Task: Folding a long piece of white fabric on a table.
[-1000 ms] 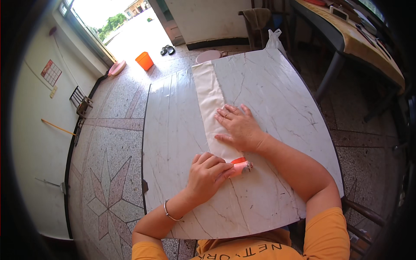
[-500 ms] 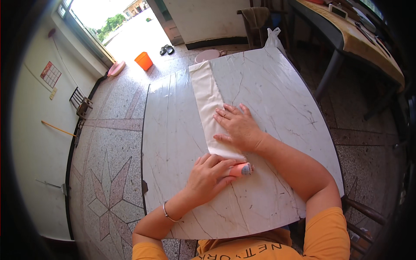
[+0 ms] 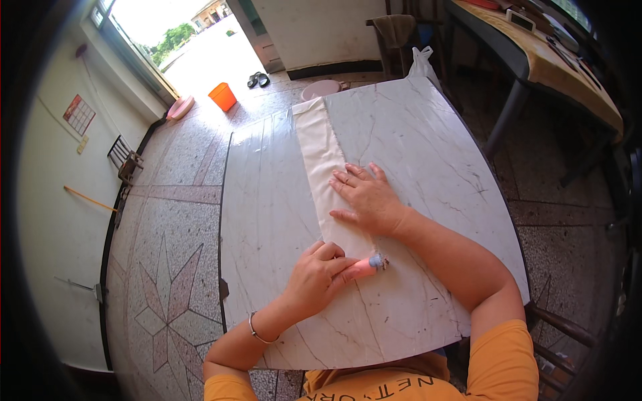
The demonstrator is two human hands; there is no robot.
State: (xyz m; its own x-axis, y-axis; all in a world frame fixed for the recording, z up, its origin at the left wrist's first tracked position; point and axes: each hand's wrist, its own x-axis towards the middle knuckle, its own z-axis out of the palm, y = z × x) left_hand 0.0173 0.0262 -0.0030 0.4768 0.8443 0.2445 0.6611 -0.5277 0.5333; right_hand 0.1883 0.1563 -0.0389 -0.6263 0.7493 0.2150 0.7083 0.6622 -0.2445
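A long strip of cream-white cloth (image 3: 319,154) runs from the table's far edge toward me, slightly creased, with a frayed right edge. My right hand (image 3: 366,197) lies flat on its near half, fingers spread. At the strip's near end my left hand (image 3: 324,273) is closed around a pink roll (image 3: 363,269). The roll's right end sticks out of the fingers and shows bluish-grey, ragged layers; its left part is hidden under my hand. A bracelet circles my left wrist.
The marble-patterned table (image 3: 428,154) carries the cloth. Beyond it stand a pink round basin or stool (image 3: 321,89), an orange bucket (image 3: 223,97) and black slippers (image 3: 258,79). A white plastic bag (image 3: 422,65) hangs by the far right corner; a side table (image 3: 535,57) stands right.
My left hand has shifted its grip on the roll, fingers drawn in closer, and the roll's right end has tilted and moved slightly left. My right hand has hardly moved.
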